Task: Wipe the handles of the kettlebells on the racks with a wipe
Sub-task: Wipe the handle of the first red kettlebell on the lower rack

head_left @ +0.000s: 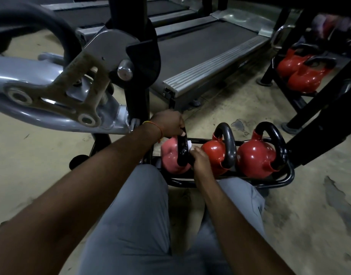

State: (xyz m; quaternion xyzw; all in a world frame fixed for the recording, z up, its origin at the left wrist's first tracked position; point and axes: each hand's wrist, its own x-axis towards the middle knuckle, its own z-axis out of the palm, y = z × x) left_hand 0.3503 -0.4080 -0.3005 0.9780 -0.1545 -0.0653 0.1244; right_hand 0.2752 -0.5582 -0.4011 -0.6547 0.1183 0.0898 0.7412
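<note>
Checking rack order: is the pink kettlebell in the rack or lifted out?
In: the pink kettlebell sits between the rack rails, its handle gripped.

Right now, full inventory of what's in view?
pink kettlebell: 1, pink body, black handle, left end of near rack
red kettlebells: 2 on near rack, right of the pink one; at least 2 more on far rack, upper right
near rack: 1, black, on floor ahead
far rack: 1, black, upper right
wipe: 1, white, at pink kettlebell's handle
treadmills: 2, grey-black, behind
grey machine: 1, upper left
left hand: gripping handle top
right hand: holding wipe
</note>
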